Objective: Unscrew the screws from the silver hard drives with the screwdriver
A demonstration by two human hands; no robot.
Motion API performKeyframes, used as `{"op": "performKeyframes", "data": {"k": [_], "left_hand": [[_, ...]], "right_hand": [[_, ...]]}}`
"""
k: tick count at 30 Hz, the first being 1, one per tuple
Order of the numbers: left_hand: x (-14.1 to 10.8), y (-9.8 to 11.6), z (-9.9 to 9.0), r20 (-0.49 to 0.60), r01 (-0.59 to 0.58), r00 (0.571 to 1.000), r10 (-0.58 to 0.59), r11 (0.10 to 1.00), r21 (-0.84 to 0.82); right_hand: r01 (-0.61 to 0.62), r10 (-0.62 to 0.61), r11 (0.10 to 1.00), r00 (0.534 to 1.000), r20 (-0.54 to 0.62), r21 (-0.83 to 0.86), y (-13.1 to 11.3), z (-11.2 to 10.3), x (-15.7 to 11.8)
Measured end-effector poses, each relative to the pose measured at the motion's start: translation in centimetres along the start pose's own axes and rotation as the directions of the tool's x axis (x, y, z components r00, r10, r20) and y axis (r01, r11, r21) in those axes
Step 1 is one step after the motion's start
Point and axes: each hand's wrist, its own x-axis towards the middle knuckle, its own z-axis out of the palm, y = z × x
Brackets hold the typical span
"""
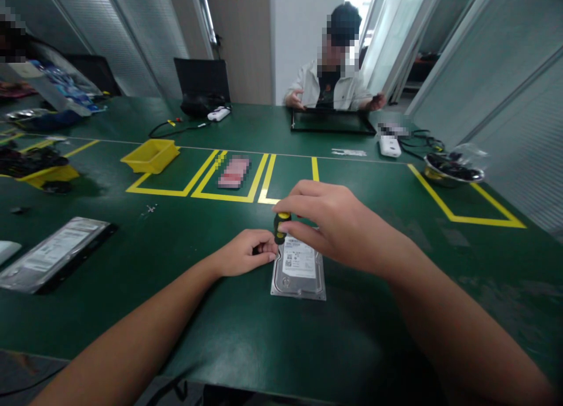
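Observation:
In front of me a silver hard drive (pixel 303 280) with a white label lies flat on the green table. My right hand (pixel 328 215) is above it, thumb and fingers closed around a short black-and-yellow screwdriver (pixel 280 229). The screwdriver stands upright over the drive's far left part; its tip is hidden. Against the drive's left edge, my left hand (pixel 248 253) has its fingers curled and thumb bent in, gripping that edge close to the screwdriver. Part of the drive's far end is covered by my right hand.
Another hard drive (pixel 59 250) in a clear bag lies at left, near small screws (pixel 152 209). Yellow bins (pixel 152 155) (pixel 55 174), a pixelated pink item (pixel 234 172) and a metal bowl (pixel 453 171) stand farther back. Across the table a person (pixel 334 71) holds a black frame (pixel 333 130).

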Motion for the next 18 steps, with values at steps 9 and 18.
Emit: {"op": "performKeyframes", "data": {"k": [9,18], "left_hand": [[-0.1,-0.1,0.1,0.006,0.009,1.0,-0.009,1.0,-0.007],[-0.1,-0.2,0.2,-0.005,0.015,1.0,-0.015,1.0,0.001]], "right_hand": [[-0.069,0.069,0.997,0.998,-0.006,-0.038,-0.2,0.9,0.4],[-0.055,0.055,0.998,0.998,-0.033,-0.016,-0.1,1.0,0.2]]}}
